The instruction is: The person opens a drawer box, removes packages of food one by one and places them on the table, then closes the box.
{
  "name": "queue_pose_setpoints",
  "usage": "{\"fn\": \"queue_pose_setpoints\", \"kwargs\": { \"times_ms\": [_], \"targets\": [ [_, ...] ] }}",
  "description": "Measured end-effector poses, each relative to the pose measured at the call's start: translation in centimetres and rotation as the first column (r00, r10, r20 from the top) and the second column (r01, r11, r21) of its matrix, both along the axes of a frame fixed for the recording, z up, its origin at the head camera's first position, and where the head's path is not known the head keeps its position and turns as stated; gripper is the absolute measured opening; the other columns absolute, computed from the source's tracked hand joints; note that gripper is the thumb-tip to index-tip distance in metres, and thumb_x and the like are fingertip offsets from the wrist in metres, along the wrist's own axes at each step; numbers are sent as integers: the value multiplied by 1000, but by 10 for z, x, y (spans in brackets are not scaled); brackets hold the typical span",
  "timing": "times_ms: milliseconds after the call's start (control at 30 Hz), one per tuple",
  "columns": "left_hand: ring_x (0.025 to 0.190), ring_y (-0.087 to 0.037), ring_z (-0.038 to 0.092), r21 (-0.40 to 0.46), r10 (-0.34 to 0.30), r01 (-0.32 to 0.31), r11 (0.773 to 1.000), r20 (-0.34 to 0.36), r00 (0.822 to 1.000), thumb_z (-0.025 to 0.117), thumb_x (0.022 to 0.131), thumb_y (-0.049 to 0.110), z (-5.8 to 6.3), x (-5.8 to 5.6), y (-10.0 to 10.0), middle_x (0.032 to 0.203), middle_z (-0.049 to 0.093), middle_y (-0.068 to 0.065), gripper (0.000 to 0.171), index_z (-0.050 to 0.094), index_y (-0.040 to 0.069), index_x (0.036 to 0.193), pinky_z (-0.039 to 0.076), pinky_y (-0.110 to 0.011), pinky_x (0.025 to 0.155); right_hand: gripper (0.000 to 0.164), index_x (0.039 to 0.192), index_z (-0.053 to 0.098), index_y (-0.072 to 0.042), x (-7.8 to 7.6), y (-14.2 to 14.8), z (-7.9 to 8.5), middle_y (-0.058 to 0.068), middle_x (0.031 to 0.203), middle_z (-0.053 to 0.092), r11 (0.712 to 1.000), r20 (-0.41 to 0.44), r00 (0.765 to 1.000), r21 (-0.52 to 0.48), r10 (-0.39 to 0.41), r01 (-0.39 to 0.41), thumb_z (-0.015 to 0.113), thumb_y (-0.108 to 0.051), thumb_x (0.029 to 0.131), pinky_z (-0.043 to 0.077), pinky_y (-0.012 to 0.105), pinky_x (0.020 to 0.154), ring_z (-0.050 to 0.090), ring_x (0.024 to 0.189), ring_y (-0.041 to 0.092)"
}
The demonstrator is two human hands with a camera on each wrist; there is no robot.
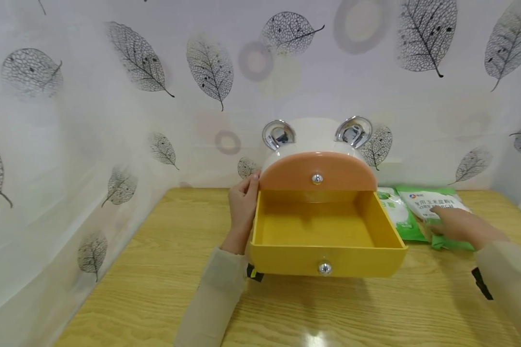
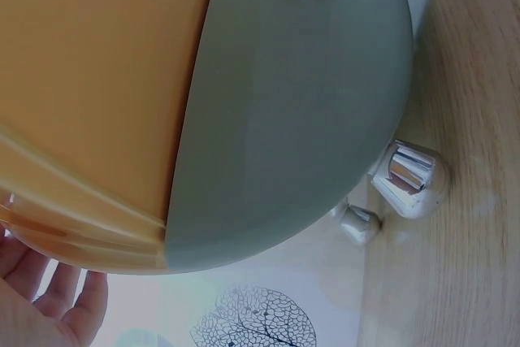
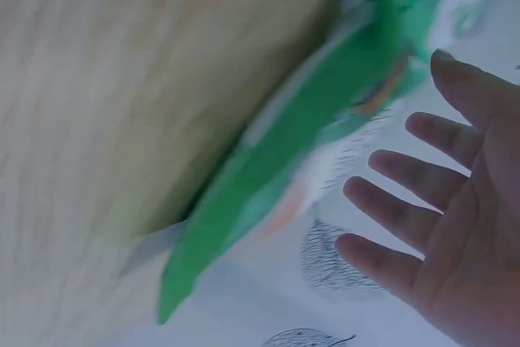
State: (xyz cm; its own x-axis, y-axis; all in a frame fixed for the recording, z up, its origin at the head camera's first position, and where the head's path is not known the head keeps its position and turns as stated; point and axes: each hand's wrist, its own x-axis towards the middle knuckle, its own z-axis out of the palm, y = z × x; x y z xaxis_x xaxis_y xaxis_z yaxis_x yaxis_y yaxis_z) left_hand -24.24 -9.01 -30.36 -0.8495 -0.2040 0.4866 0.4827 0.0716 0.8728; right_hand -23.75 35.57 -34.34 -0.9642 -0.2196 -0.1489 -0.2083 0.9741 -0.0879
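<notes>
A toy-like drawer box stands on the table, with an orange rounded upper front and two chrome eye-shaped fittings on top. Below that front, a yellow drawer is pulled out, its inside bare. My left hand rests against the box's left side; in the left wrist view its fingers lie at the rounded edge. My right hand reaches over a green-and-white packet at the right. The right wrist view shows its fingers spread beside the packet, holding nothing.
A second green-and-white packet lies between the box and the first packet. The wooden table meets a wall covering with leaf prints right behind the box.
</notes>
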Motion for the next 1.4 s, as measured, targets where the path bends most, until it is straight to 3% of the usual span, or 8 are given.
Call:
{"fn": "queue_pose_setpoints", "kwargs": {
  "times_ms": [233,467,600,800,967,1100,1233,1400],
  "targets": [
    [101,-15,56,-18,6,-6,1000,10,1000,50,91,16,-1,-1,0,107,61,-9,25,62,1,108,47,-27,81,62,124,36,13,19,-43,37,37,119,40,998,-151,988,-56,15,-24,47,-38,90,37,60,79,45,99,49],
    [101,-15,56,-20,10,-10,1000,12,1000,50,91,16,-1,-2,0,107,61,-8,25,62,2,107,46,-27,82,54,127,40,4,53,-93,69,31,122,43,983,-350,937,-173,-4,-60,45,-36,92,37,60,77,42,104,46],
    [101,-15,55,-26,5,-5,1000,13,1000,50,91,16,-1,-3,2,107,61,-9,26,62,0,108,46,-27,82,45,121,47,3,78,-119,80,27,115,50,972,-515,857,-209,-14,-110,52,-28,89,40,56,70,47,97,43],
    [100,-16,56,-38,16,-16,999,15,1000,50,91,16,-1,-4,4,107,61,-9,26,62,0,108,47,-28,81,33,109,58,-1,110,-151,92,19,100,60,939,-776,631,-213,7,-272,61,-21,83,43,50,65,53,90,36],
    [100,-17,56,-42,12,-11,999,7,1000,50,91,18,2,-4,3,107,61,-10,27,62,1,108,46,-29,82,50,101,63,-1,121,-164,98,13,93,64,903,-878,477,-177,35,-392,44,-46,89,42,35,56,56,72,25],
    [98,-16,57,-39,15,-14,999,17,1000,50,91,17,2,-3,0,107,61,-9,26,63,1,108,47,-28,81,55,99,65,-4,122,-172,101,9,91,65,873,-903,428,-183,32,-451,40,-52,88,40,19,64,57,72,23],
    [97,-19,58,-43,24,-23,999,21,999,50,91,13,6,4,0,106,61,-11,25,62,-1,107,48,-29,80,44,100,67,-7,124,-179,100,4,89,65,827,-907,419,-205,41,-524,53,-46,85,33,6,81,58,82,18],
    [100,-25,56,-55,29,-27,998,34,999,48,90,7,23,22,3,106,59,-18,24,60,-7,106,46,-33,82,40,106,64,-8,117,-173,75,-5,92,63,673,-881,410,-158,234,-722,71,-30,74,45,13,63,58,77,6]
  ]
}}
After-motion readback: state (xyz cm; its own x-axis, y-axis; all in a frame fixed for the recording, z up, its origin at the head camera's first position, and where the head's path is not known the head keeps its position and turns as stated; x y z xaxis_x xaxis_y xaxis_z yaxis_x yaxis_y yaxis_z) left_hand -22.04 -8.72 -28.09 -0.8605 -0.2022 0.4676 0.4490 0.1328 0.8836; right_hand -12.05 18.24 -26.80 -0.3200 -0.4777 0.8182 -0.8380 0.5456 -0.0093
